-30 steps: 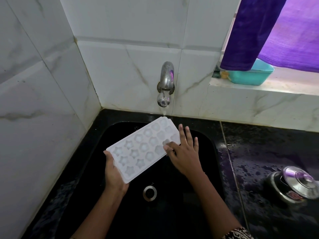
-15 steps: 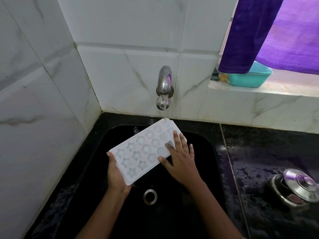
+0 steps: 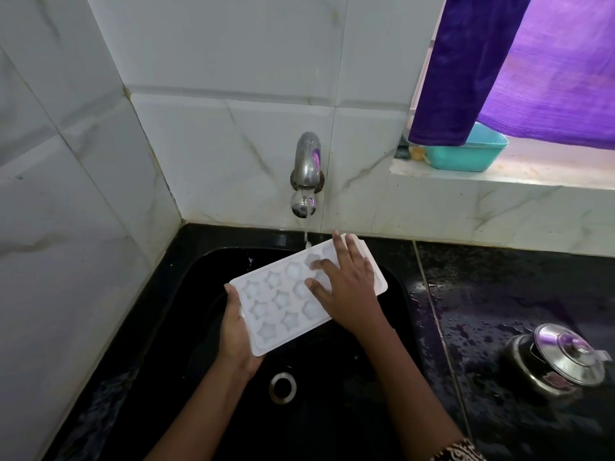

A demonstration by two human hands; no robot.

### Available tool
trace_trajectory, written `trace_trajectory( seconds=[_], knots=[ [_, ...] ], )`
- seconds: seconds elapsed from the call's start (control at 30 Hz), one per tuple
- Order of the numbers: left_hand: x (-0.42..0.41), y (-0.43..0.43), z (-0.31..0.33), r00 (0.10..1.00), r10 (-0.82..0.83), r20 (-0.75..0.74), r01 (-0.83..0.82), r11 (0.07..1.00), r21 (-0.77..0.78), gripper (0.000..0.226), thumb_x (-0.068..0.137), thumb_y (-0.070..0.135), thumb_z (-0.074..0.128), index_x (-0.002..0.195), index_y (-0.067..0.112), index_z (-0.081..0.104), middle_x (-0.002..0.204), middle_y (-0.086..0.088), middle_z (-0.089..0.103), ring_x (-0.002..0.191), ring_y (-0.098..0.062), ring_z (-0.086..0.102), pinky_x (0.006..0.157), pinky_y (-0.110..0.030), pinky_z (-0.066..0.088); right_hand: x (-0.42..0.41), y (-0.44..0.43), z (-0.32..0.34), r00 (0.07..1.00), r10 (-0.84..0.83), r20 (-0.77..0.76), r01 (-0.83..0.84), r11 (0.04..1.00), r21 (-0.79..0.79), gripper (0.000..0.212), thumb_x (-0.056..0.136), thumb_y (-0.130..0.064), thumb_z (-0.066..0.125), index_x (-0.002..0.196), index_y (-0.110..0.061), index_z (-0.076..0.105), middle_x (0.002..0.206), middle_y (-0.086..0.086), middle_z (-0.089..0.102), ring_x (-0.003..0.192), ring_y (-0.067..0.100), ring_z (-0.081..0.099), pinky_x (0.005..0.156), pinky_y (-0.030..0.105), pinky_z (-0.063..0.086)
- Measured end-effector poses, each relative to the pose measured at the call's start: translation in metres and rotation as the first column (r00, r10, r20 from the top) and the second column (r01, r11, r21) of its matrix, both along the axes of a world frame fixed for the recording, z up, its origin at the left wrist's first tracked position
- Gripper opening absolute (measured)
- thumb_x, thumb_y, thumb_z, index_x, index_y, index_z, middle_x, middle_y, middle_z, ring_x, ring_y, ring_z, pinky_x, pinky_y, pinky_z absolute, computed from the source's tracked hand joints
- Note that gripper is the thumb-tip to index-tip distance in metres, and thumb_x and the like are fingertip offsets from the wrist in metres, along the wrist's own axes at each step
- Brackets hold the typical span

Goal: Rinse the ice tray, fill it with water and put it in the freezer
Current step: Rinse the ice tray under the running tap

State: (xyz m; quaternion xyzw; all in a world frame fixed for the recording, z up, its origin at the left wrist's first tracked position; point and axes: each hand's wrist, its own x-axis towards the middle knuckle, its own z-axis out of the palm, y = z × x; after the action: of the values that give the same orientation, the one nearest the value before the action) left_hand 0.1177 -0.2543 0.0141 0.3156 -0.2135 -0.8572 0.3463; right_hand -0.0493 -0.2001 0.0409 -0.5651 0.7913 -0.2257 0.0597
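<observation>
Your left hand point(image 3: 236, 334) grips the near short end of the ice tray point(image 3: 283, 301), thumb over the rim (the fingers pass out of sight beneath it). Your right hand point(image 3: 346, 291) lies flat on the far half of the tray, fingers straight and spread across the cells, holding nothing. The tray is held above the black sink point(image 3: 186, 327), clear of the drain point(image 3: 283, 387), and runs diagonally from near left to far right with its star-shaped cells facing up. A thin stream of water point(image 3: 307, 239) falls from the wall tap point(image 3: 306, 174) onto the tray's far end, just beside your right fingertips. The bench point(image 3: 499, 294) to the right is wet and carries a steel pot point(image 3: 559, 357) with its lid on. A teal tub point(image 3: 466, 154) sits on the window ledge under a purple curtain point(image 3: 499, 61).
</observation>
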Motion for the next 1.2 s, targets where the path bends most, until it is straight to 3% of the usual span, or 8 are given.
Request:
trace_trajectory(
  seconds=[0.17,0.3,0.5,0.6,0.77,0.9,1.07,1.2],
  knots=[
    [0.001,-0.008,0.000,1.000,0.000,-0.007,0.000,1.000,-0.013,0.086,0.084,0.075,0.025,0.137,0.011,0.049,0.132,-0.019,0.059,0.119,-0.037,0.058,0.095,-0.053,0.049,0.014,-0.016,-0.002,0.989,0.034,-0.147,-0.031,0.999,0.019,0.069,0.084,-0.069,0.021,0.123,-0.023,0.053,0.160,-0.002,-0.007,0.145,0.015,-0.016,0.113,0.052,-0.003],
    [0.006,-0.008,-0.004,1.000,-0.010,0.001,0.010,1.000,0.004,0.083,0.086,0.072,0.023,0.135,0.011,0.049,0.128,-0.018,0.062,0.114,-0.036,0.062,0.084,-0.046,0.057,0.005,-0.014,0.000,0.990,0.004,-0.143,-0.007,1.000,-0.015,0.075,0.080,-0.070,0.007,0.110,-0.029,0.062,0.159,-0.003,-0.007,0.140,0.009,-0.023,0.112,0.048,-0.009],
    [0.009,-0.005,0.001,0.998,0.037,-0.056,-0.035,0.999,0.036,0.080,0.087,0.071,0.023,0.129,0.010,0.054,0.123,-0.019,0.064,0.107,-0.035,0.066,0.079,-0.046,0.059,0.021,-0.019,-0.013,0.969,0.027,-0.245,-0.059,0.990,-0.126,0.064,0.087,-0.066,0.025,0.111,-0.022,0.064,0.159,0.000,0.008,0.145,0.017,-0.004,0.111,0.053,0.000],
    [0.013,-0.007,0.000,0.999,0.040,-0.018,-0.040,0.999,0.013,0.078,0.089,0.070,0.020,0.127,0.011,0.055,0.118,-0.017,0.068,0.101,-0.032,0.068,0.069,-0.041,0.059,0.013,-0.021,-0.013,0.965,-0.052,-0.257,-0.005,0.977,-0.215,0.052,0.089,-0.062,0.030,0.093,-0.027,0.068,0.157,0.004,0.020,0.145,0.023,0.010,0.111,0.054,0.007],
    [0.011,-0.008,0.009,0.999,0.037,-0.039,-0.036,0.999,0.009,0.079,0.087,0.070,0.023,0.123,0.009,0.057,0.116,-0.019,0.068,0.100,-0.033,0.069,0.069,-0.042,0.060,0.026,-0.023,-0.015,0.972,0.000,-0.233,-0.033,0.990,-0.137,0.066,0.087,-0.067,0.023,0.118,-0.022,0.060,0.159,0.000,0.006,0.145,0.018,-0.005,0.114,0.058,0.006],
    [0.010,-0.006,0.003,1.000,0.024,-0.001,-0.024,1.000,0.014,0.081,0.088,0.071,0.022,0.131,0.009,0.052,0.123,-0.019,0.065,0.106,-0.034,0.066,0.074,-0.042,0.059,0.014,-0.020,-0.012,0.975,-0.099,-0.197,0.054,0.973,-0.223,0.055,0.090,-0.063,0.027,0.090,-0.027,0.068,0.158,0.002,0.013,0.146,0.019,-0.001,0.113,0.052,-0.001],
    [0.007,-0.006,0.005,0.998,0.018,-0.053,-0.017,0.999,0.034,0.082,0.087,0.072,0.021,0.128,0.009,0.054,0.122,-0.020,0.064,0.106,-0.035,0.066,0.076,-0.046,0.059,0.023,-0.017,-0.015,0.973,-0.023,-0.229,-0.005,0.993,-0.118,0.073,0.087,-0.071,0.016,0.120,-0.022,0.059,0.157,-0.004,-0.009,0.144,0.015,-0.015,0.113,0.052,-0.005],
    [0.004,-0.004,0.005,0.998,0.030,-0.047,-0.029,0.999,0.019,0.079,0.089,0.070,0.020,0.127,0.011,0.055,0.120,-0.018,0.067,0.103,-0.033,0.068,0.073,-0.043,0.060,0.015,-0.021,-0.011,0.979,-0.094,-0.180,0.059,0.980,-0.191,0.059,0.090,-0.065,0.023,0.102,-0.026,0.065,0.159,-0.001,0.001,0.145,0.016,-0.010,0.114,0.051,-0.004]
  ],
)
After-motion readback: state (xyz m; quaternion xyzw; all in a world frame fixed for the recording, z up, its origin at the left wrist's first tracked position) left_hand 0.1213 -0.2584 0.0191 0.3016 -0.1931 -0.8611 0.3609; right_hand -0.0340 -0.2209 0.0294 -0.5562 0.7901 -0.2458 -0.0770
